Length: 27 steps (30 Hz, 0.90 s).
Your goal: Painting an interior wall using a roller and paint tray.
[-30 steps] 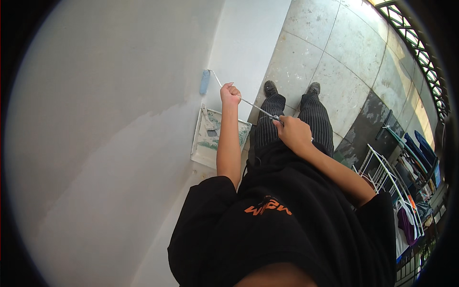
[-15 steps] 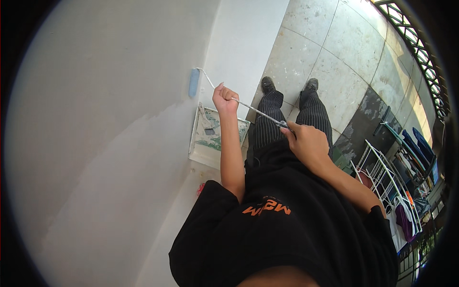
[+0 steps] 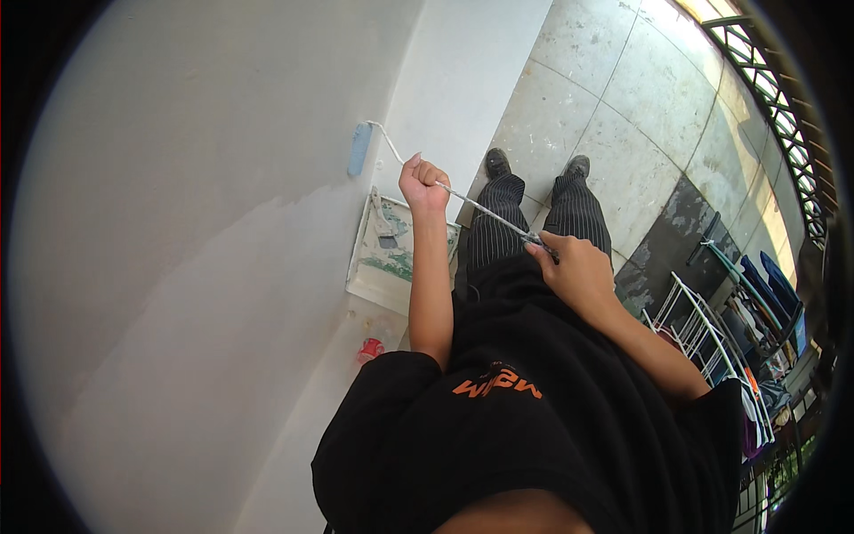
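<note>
A paint roller with a pale blue sleeve [image 3: 359,149] rests against the grey wall [image 3: 205,133]. Its thin, white-spattered rod [image 3: 485,210] slants down to the right. My left hand [image 3: 423,187] is closed around the rod partway along, thumb pointing up. Nearer my body, my right hand [image 3: 576,271] grips the rod's lower end, where a dark bit of handle shows under the fingers. Below the roller, beside my left forearm, lies a white paint tray [image 3: 356,283] with greenish smears and a small brush-like thing inside. The forearm hides part of the tray.
A paler patch with an uneven edge [image 3: 267,214] covers the wall's lower part. A white ledge [image 3: 476,71] runs along its foot. Something red [image 3: 370,349] sits on it near my left sleeve. At right stand a white drying rack [image 3: 698,307] and a metal railing [image 3: 769,116].
The view has shifted slightly, and the red thing beside my left sleeve shows more fully. Both hands keep their hold on the roller, which stays at about the same spot on the wall.
</note>
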Tool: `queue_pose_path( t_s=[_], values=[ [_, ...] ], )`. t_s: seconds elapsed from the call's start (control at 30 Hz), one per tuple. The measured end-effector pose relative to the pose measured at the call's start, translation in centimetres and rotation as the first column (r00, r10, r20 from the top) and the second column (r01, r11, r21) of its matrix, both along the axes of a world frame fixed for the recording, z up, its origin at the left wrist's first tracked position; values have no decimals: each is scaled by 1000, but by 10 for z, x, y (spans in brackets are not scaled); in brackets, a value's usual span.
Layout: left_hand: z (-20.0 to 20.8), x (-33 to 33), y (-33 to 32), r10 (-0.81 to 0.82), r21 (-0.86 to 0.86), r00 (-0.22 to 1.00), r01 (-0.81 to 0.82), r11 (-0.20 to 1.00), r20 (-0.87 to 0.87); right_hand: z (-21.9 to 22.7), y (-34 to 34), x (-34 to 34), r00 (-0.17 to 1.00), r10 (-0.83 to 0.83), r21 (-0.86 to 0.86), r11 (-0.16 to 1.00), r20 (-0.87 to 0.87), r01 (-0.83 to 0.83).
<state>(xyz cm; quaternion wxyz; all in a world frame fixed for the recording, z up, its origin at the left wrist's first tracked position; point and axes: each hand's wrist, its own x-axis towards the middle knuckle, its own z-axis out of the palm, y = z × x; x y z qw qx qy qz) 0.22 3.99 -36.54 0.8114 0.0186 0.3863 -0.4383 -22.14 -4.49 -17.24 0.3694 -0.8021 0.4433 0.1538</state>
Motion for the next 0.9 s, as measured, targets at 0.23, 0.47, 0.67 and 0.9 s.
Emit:
queue_pose_path(
  t_s=[0.23,0.47,0.67,0.9],
  values=[
    [-20,2,-7,-18,172,1000,16,985,11,-14,-8,5,999,31,-24,999,-19,-31],
    [-21,1,-8,-31,174,996,17,985,80,-24,-3,3,999,45,-11,999,-28,-45],
    [-7,-8,-10,-21,213,995,0,977,98,-7,-15,-4,996,84,59,995,-37,-82],
    [20,-18,0,5,144,988,-27,989,154,-6,-26,-33,988,4,564,820,156,-93]
  ],
)
